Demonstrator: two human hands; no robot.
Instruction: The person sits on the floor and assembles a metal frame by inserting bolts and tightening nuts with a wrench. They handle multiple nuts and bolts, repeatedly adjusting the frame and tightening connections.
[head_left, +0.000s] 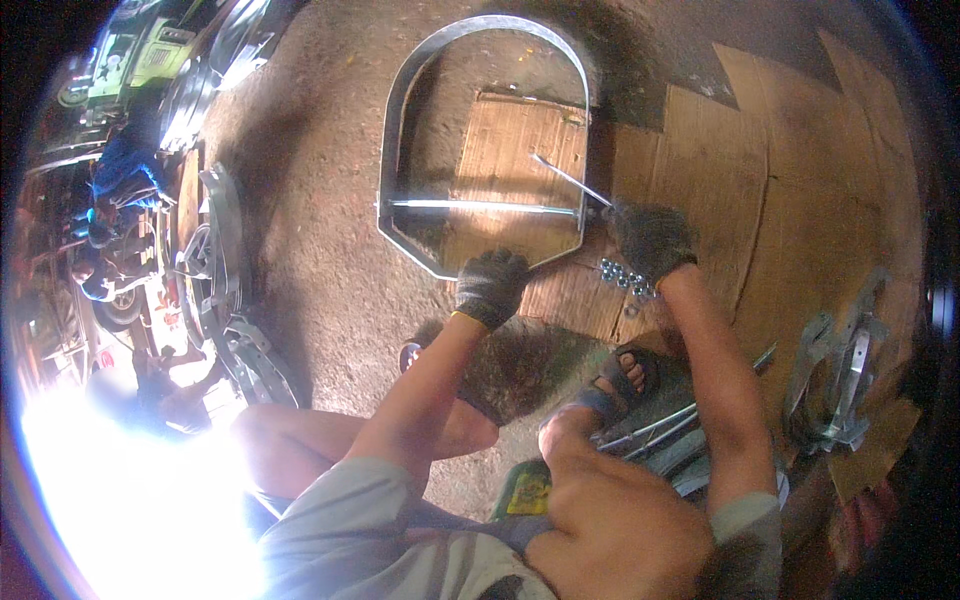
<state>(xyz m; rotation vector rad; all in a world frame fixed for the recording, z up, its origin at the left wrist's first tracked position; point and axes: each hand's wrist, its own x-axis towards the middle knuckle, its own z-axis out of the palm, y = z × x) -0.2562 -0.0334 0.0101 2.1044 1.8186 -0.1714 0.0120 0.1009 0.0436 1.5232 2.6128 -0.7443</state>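
An arched flat-metal frame [388, 130] with an angled lower end lies partly over the cardboard before me. A shiny metal rod [480, 206] spans it from side to side. My left hand [492, 285], in a dark knit glove, has its fingers curled over the frame's lower edge. To the right of the frame, my gloved right hand [652, 240] is closed around a slim metal wrench [572, 180], whose far end points into the frame. Several shiny nuts [622, 275] are clustered just below this hand, with a ring-shaped piece [631, 311] beside them.
Cardboard sheets [810, 200] cover the ground at right. Metal brackets [848, 385] lie at the far right, and long rods [660, 428] lie beside my sandalled foot [625, 375]. Curved metal parts [225, 235] stand at left. Beyond them a person in blue [125, 175] crouches near wheels.
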